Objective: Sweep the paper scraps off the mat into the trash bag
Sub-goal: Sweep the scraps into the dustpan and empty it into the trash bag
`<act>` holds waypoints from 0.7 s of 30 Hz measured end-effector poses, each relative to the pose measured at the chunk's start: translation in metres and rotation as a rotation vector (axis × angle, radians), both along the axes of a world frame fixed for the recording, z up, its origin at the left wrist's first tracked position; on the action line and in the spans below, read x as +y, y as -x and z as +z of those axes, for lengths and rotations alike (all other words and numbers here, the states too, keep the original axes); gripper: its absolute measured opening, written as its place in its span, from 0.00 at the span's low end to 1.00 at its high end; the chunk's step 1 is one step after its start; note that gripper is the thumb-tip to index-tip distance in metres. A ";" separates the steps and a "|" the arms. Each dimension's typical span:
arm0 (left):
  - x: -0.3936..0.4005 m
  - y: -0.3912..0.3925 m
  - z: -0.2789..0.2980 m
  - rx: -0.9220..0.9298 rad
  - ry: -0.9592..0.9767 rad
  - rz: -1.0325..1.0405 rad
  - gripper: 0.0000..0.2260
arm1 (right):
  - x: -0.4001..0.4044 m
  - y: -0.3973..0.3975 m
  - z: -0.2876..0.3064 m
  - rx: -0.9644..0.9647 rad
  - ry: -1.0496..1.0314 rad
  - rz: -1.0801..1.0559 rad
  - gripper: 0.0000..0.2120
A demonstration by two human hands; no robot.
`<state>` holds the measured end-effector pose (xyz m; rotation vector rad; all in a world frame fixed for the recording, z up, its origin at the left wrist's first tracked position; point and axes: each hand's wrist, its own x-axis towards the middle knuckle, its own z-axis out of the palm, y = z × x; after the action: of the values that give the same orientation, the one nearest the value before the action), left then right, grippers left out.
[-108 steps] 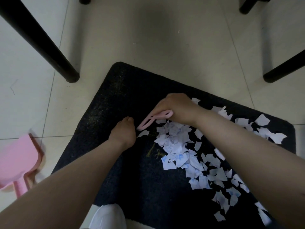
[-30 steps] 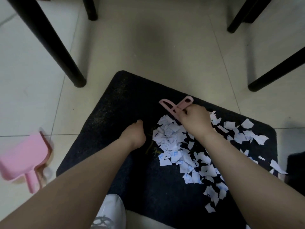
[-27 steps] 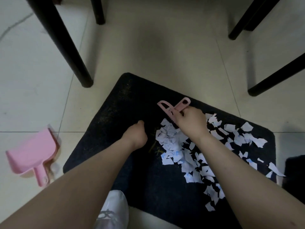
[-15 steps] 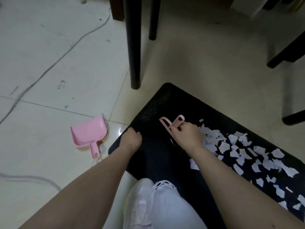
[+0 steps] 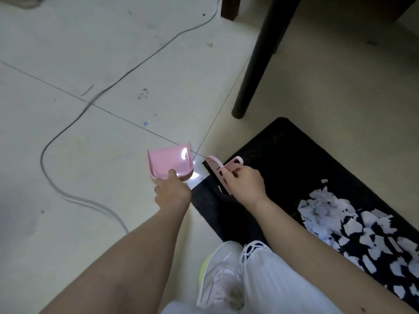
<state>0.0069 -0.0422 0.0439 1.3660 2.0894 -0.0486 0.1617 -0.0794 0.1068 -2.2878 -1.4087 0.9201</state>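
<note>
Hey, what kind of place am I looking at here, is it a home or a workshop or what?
Probably a room in a home or office: a pale tiled floor, a dark furniture leg standing on it, and a black mat.

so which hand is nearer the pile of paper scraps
Right. The right hand, holding the pink brush, is over the mat nearer the paper scraps; the left hand grips the dustpan off the mat.

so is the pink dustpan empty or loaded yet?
Empty: the pink dustpan shows a bare inside, and the paper scraps lie on the mat.
</note>
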 end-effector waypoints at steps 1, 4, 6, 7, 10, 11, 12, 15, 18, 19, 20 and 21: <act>0.001 0.001 -0.004 -0.010 0.013 -0.007 0.18 | 0.003 0.004 -0.001 0.025 0.005 -0.013 0.23; 0.004 0.002 -0.013 -0.030 0.038 -0.034 0.19 | 0.011 0.010 -0.009 0.045 0.026 -0.018 0.24; 0.007 0.002 -0.019 -0.036 0.071 -0.048 0.21 | 0.014 0.009 -0.015 0.083 0.028 -0.050 0.22; 0.009 0.003 -0.022 -0.043 0.096 -0.051 0.22 | 0.014 0.008 -0.017 0.103 0.027 -0.070 0.21; 0.014 0.003 -0.032 -0.106 0.144 -0.044 0.23 | 0.014 0.000 -0.023 0.165 0.036 -0.142 0.19; 0.016 0.003 -0.036 -0.133 0.141 -0.035 0.22 | 0.012 -0.004 -0.024 0.191 0.031 -0.168 0.18; 0.017 0.003 -0.038 -0.156 0.137 -0.022 0.20 | 0.011 -0.008 -0.026 0.217 0.027 -0.196 0.17; 0.019 0.001 -0.039 -0.181 0.124 0.069 0.19 | 0.003 -0.024 -0.029 0.257 0.031 -0.275 0.16; 0.015 -0.009 -0.030 -0.114 0.034 0.162 0.19 | -0.007 -0.042 -0.028 0.242 0.029 -0.346 0.16; 0.013 -0.013 -0.025 -0.086 -0.010 0.164 0.17 | -0.010 -0.049 -0.027 0.232 0.015 -0.372 0.16; 0.010 -0.018 -0.020 -0.049 -0.059 0.131 0.16 | -0.014 -0.055 -0.026 0.224 0.000 -0.398 0.16; 0.008 -0.025 -0.018 -0.006 -0.105 0.055 0.15 | -0.019 -0.063 -0.024 0.216 -0.021 -0.428 0.17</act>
<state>0.0318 -0.0341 0.0263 1.3673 2.1497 0.0894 0.2246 -0.0987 0.0830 -2.2632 -0.7921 0.9661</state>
